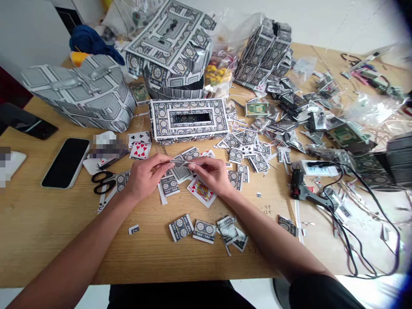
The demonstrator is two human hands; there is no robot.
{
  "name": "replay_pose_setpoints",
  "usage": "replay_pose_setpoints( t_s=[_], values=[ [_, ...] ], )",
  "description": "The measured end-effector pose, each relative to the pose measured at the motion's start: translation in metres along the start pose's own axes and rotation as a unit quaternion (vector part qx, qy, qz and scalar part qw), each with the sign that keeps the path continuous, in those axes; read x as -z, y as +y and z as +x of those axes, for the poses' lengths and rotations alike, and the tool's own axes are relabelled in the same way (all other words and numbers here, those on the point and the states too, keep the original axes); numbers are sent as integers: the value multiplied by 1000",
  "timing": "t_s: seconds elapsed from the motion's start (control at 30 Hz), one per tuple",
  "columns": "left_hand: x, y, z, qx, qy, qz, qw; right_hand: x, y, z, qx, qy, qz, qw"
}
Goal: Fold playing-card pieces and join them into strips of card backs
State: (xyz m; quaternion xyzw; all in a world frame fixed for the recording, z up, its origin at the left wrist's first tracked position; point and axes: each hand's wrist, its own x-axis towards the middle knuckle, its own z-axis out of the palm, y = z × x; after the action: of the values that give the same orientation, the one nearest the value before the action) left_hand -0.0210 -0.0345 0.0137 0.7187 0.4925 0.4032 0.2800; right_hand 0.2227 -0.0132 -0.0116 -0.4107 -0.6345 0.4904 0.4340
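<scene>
My left hand (pixel 145 177) and my right hand (pixel 213 173) pinch a thin playing card (pixel 180 161) between thumbs and fingertips. It is seen nearly edge-on, so its face and any fold are hidden. Beneath the hands lie patterned card pieces (pixel 170 185) and a face card (pixel 202 192). Directly behind stands a box made of cards (pixel 189 131) with a slot in its top. Closer to my body, several card pieces (pixel 204 231) lie in a loose row. Black-handled scissors (pixel 103 182) rest left of my left hand.
A phone (pixel 66 163) lies at the left. Card-built bags (pixel 93 92) and a lidded card box (pixel 174 47) stand behind. Heaped folded cards (pixel 292 107) spread to the right. A glue gun (pixel 301 189) sits by a power strip (pixel 318 168) with trailing black cables (pixel 370 197).
</scene>
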Motion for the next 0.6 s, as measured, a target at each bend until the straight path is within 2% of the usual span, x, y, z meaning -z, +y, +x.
replay_pose_setpoints(
  t_s=[0.17, 0.27, 0.33, 0.47, 0.6],
  values=[
    [1, -8, 2, -34, 11, -92, 995, 3, -4, 2, 12, -35, 53, 998],
    [2, -10, 3, -32, 11, -100, 994, 3, -5, 3, 27, -40, 47, 998],
    [4, -9, 3, -33, -2, -83, 996, 2, -5, 3, 32, -39, 45, 998],
    [7, -3, 4, -54, -69, -4, 996, 0, -2, 3, 31, -25, 55, 998],
    [6, 0, 4, -88, -64, 57, 992, 1, 2, 4, 42, -35, 50, 997]
  ],
)
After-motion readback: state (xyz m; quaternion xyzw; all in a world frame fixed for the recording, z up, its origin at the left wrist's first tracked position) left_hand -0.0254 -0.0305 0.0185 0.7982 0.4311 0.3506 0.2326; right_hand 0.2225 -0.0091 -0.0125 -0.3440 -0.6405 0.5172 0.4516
